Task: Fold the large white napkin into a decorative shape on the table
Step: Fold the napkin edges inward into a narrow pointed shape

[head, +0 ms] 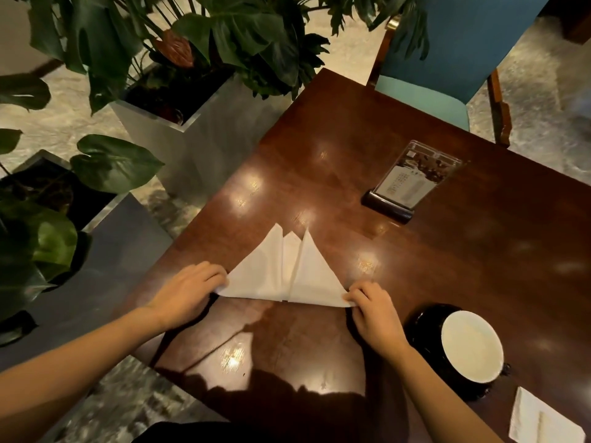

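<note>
Napkin [287,273] lies flat at the centre of the frame on the dark wooden worktop [447,251], folded into a triangle with three points toward the top. I see my left hand [185,292] pinching its left corner and my right hand [374,311] pinching its right corner. At lower right stands a white bowl [470,345]
</note>
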{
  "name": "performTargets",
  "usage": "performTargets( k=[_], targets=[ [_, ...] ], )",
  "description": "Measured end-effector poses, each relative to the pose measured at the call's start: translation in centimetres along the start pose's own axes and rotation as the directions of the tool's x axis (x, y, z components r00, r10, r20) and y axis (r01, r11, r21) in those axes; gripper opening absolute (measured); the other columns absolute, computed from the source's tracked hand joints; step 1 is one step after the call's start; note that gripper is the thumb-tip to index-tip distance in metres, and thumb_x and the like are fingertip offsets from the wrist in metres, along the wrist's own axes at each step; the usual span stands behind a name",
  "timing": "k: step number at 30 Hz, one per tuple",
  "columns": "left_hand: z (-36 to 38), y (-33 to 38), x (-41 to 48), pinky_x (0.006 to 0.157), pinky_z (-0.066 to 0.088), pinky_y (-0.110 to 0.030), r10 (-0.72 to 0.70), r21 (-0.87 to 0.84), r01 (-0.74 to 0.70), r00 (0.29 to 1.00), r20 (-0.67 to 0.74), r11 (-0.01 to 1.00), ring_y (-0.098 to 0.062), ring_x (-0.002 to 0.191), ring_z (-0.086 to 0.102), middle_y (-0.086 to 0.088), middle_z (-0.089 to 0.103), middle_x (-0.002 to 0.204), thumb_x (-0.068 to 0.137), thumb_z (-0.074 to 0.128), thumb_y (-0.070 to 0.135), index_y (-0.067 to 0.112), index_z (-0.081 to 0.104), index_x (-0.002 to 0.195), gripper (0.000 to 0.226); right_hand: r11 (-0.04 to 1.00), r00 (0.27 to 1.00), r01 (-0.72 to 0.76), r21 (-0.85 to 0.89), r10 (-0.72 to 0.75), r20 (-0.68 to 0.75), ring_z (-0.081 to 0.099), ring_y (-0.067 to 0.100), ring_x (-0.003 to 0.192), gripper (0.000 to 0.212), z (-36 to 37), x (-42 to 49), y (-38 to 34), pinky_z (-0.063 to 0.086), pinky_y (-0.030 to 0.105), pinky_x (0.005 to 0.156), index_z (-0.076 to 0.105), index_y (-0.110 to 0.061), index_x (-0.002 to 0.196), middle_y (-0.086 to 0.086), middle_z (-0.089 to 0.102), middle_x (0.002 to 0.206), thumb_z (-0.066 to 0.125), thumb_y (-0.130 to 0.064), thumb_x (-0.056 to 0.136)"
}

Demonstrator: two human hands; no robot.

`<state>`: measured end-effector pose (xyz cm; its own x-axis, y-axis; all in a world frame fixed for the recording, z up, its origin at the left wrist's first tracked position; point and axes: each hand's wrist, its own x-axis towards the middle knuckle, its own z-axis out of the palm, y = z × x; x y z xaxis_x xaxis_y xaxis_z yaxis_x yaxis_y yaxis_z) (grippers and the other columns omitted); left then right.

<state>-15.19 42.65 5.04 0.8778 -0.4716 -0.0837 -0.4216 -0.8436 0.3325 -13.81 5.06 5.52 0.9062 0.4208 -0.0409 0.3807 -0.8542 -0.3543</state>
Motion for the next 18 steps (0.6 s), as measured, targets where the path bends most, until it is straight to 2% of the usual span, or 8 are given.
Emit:
performTargets(
  k=[3, 5, 7, 9, 12, 14, 18],
  targets=[
    [-0.1, -0.2, 0.9, 0.085, 0.041, -0.034, -0.126, -0.131, 0.129, 0.991, 0.036, 0.983, -0.019, 0.103, 0.054, 0.004, 0.060, 0.108, 0.067, 0.050, 0.000, 0.018, 0.062, 0.099, 0.038, 0.991, 0.994, -0.094, 0.095, 0.088, 0.070, 0.049, 0.020, 0.095, 0.027, -0.1, 0.5, -0.1, 0.038, 0.034, 0.082, 0.060, -0.018, 0.091, -0.004, 0.059, 0.101, 0.055, -0.001, 0.070],
    [-0.4, -0.3, 2.5, 0.089, 0.042, -0.035, -0.236, -0.267, 0.244, 0.970, 0.063, 0.932, -0.017, 0.104, 0.053, 0.004, 0.061, 0.109, 0.070, 0.053, -0.002, 0.018, 0.064, 0.103, 0.040, 0.976, 0.988, -0.149, 0.158, 0.139, 0.071, 0.048, 0.018, 0.095, 0.021, -0.4, 1.4, -0.3, 0.039, 0.035, 0.084, 0.061, -0.021, 0.088, -0.006, 0.059, 0.099, 0.054, -0.008, 0.074],
    [-0.6, 0.2, 4.8, 0.085, 0.045, -0.032, -0.355, -0.452, 0.343, 0.933, 0.059, 0.824, -0.016, 0.097, 0.057, 0.001, 0.065, 0.105, 0.073, 0.055, -0.004, 0.016, 0.064, 0.104, 0.039, 0.952, 0.980, -0.200, 0.232, 0.195, 0.042, 0.049, 0.016, 0.093, 0.017, -0.5, 3.1, -0.9, 0.042, 0.034, 0.084, 0.063, -0.021, 0.090, -0.006, 0.061, 0.097, 0.054, -0.011, 0.080],
    [-0.6, 1.1, 7.4, 0.078, 0.046, -0.028, -0.460, -0.569, 0.407, 0.886, 0.057, 0.714, -0.016, 0.089, 0.059, 0.000, 0.065, 0.101, 0.082, 0.056, 0.003, 0.016, 0.062, 0.110, 0.031, 0.921, 0.962, -0.267, 0.282, 0.269, 0.033, 0.052, 0.018, 0.095, 0.016, -0.3, 5.6, -1.9, 0.046, 0.034, 0.084, 0.064, -0.020, 0.097, -0.003, 0.063, 0.099, 0.053, -0.015, 0.087],
    [-0.2, 2.5, 10.7, 0.065, 0.042, -0.023, -0.542, -0.587, 0.476, 0.837, 0.074, 0.655, -0.014, 0.082, 0.059, 0.003, 0.064, 0.092, 0.089, 0.056, 0.019, 0.020, 0.060, 0.113, 0.024, 0.865, 0.928, -0.371, 0.338, 0.363, 0.089, 0.053, 0.021, 0.099, 0.021, 0.3, 9.6, -3.5, 0.048, 0.038, 0.086, 0.063, -0.018, 0.109, -0.002, 0.062, 0.098, 0.054, -0.023, 0.091],
    [-0.2, 3.3, 12.1, 0.059, 0.041, -0.023, -0.537, -0.559, 0.471, 0.842, 0.055, 0.682, -0.014, 0.074, 0.057, 0.002, 0.064, 0.082, 0.088, 0.058, 0.019, 0.022, 0.064, 0.101, 0.015, 0.837, 0.909, -0.415, 0.356, 0.399, 0.123, 0.055, 0.023, 0.097, 0.023, 0.7, 11.6, -4.5, 0.048, 0.041, 0.085, 0.062, -0.016, 0.111, -0.004, 0.059, 0.088, 0.057, -0.026, 0.090],
    [-0.6, 4.4, 13.2, 0.060, 0.038, -0.022, -0.516, -0.554, 0.414, 0.856, -0.034, 0.723, -0.010, 0.069, 0.055, 0.004, 0.066, 0.078, 0.084, 0.059, 0.016, 0.021, 0.070, 0.090, 0.013, 0.796, 0.881, -0.470, 0.381, 0.449, 0.149, 0.054, 0.026, 0.096, 0.017, 1.6, 13.3, -5.2, 0.047, 0.040, 0.084, 0.065, -0.011, 0.102, -0.001, 0.056, 0.081, 0.057, -0.016, 0.088]
  ],
)
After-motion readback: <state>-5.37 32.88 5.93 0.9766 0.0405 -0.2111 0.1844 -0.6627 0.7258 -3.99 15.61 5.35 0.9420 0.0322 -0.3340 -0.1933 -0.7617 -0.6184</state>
